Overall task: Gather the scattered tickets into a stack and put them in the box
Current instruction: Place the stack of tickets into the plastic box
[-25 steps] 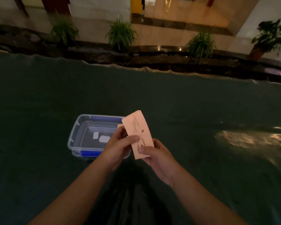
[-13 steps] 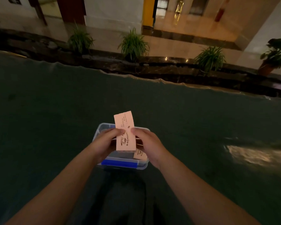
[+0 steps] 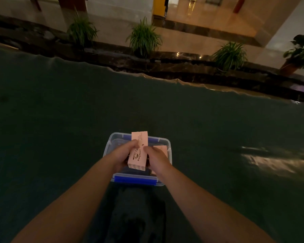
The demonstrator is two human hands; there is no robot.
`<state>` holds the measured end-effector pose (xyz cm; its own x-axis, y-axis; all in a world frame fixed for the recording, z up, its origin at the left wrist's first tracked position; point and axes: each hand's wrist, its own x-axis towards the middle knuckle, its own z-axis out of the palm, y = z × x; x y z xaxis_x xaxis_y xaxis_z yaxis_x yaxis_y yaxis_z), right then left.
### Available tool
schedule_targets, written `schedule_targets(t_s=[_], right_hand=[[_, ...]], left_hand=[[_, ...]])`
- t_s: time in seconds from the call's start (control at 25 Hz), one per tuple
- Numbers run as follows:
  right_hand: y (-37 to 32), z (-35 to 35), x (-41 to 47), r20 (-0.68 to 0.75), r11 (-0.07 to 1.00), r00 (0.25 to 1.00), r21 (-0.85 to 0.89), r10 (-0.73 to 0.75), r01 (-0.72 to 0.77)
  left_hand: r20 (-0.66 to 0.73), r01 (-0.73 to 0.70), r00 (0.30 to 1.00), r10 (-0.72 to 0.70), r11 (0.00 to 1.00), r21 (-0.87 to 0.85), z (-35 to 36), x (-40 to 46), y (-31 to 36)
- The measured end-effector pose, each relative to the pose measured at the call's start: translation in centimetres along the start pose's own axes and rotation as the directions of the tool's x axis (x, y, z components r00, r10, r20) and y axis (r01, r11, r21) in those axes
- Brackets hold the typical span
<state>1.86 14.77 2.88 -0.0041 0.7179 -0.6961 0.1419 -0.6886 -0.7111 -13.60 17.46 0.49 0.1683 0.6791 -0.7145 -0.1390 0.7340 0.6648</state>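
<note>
A stack of pink tickets (image 3: 138,153) with a coffee-cup print is pinched between my left hand (image 3: 123,155) and my right hand (image 3: 156,158), held lengthwise right over the clear plastic box (image 3: 169,151). The box has blue latches on its near and far sides and sits on the dark green table cover. Another pink ticket (image 3: 162,149) shows behind my right hand, inside the box. My hands hide most of the box's floor.
The dark green cover (image 3: 60,128) spreads wide on all sides of the box, with its far edge wavy. Beyond it runs a dark stone ledge with several potted plants (image 3: 144,39). A light patch (image 3: 270,162) glints on the cover at the right.
The tickets went from beside the box to directly over it and lower. Both hands now grip the stack from its two sides, and the view shifted so the box sits centred.
</note>
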Motion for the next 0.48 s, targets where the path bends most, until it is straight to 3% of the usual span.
schedule_targets(t_s=[0.16,0.48], right_hand=[[0.7,0.7,0.9,-0.060,0.997,0.997,-0.048,0.055,-0.058],[1.6,1.7,3.1,-0.221,0.971,0.975,-0.234,0.002,-0.055]], left_hand=[[0.001,0.071,0.997,-0.071,0.996,0.056,0.7,1.4,-1.1],[-0.109,0.062,0.993,-0.049,0.991,0.117,1.8,3.2,-2.3]])
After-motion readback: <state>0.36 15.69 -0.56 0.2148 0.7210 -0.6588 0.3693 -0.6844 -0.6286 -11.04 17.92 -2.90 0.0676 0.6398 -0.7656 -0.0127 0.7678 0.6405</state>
